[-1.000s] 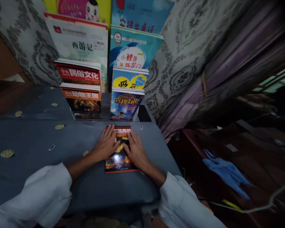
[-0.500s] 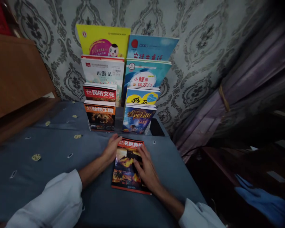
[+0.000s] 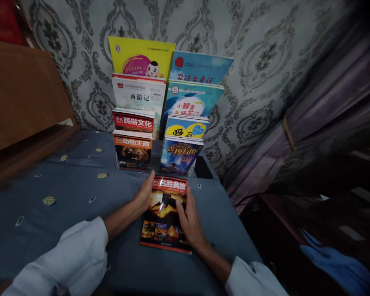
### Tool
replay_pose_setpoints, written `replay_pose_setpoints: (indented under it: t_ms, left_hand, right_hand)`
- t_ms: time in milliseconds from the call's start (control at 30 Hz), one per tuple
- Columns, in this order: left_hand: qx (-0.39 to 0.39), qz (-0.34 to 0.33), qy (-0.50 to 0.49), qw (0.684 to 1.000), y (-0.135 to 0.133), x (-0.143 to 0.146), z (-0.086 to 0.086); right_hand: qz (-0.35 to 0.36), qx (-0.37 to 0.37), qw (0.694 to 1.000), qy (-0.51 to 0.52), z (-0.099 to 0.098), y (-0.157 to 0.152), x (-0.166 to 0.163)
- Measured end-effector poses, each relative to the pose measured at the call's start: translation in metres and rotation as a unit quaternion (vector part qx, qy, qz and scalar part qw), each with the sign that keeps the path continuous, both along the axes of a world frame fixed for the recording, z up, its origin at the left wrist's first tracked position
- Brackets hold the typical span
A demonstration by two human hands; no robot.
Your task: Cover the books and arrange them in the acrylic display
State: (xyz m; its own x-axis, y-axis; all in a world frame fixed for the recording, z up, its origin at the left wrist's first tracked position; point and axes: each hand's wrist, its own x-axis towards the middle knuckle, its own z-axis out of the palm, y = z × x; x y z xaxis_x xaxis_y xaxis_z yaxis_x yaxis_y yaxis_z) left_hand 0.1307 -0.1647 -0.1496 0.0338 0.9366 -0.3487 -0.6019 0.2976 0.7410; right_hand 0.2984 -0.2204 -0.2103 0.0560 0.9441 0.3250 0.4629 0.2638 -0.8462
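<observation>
A book with an orange and black cover (image 3: 165,209) lies on the blue-grey cloth (image 3: 64,193), its far end a little raised. My left hand (image 3: 144,193) holds the book's left edge, fingers together along it. My right hand (image 3: 189,220) rests on the right half of the cover, fingers stretched toward the top edge. Both sleeves are white.
A tiered rack of books (image 3: 160,111) stands just behind, against a patterned wall; the front row has a lion cover (image 3: 133,150) and a blue cover (image 3: 179,156). A wooden headboard (image 3: 21,94) is at left, a curtain (image 3: 311,119) at right. Something blue (image 3: 336,263) lies at lower right.
Both hands have slid apart from the middle of the cover to its two sides. The book's title strip now shows. The camera tilted up, and more of the rack is in view.
</observation>
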Motion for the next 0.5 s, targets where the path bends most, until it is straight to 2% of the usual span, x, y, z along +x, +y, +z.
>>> replay_pose_setpoints:
  t_ms: [100, 200, 367, 433, 500]
  left_hand:
    - [0.016, 0.017, 0.016, 1.000, -0.003, 0.001, 0.012]
    - [0.078, 0.037, 0.020, 0.996, -0.006, 0.003, 0.023]
    - [0.237, 0.058, 0.073, 0.967, -0.018, -0.005, 0.046]
    - [0.291, 0.068, 0.133, 0.945, -0.026, -0.012, 0.055]
    - [0.333, 0.071, 0.193, 0.920, -0.033, -0.019, 0.059]
  right_hand:
    - [-0.036, -0.047, 0.996, 0.064, 0.013, 0.001, -0.008]
    - [-0.024, -0.066, 0.991, 0.116, 0.039, 0.002, -0.022]
    - [0.010, 0.035, 0.986, 0.166, 0.084, 0.000, -0.044]
    - [0.013, 0.095, 0.983, 0.159, 0.092, -0.001, -0.046]
    - [0.036, 0.143, 0.979, 0.138, 0.091, -0.003, -0.045]
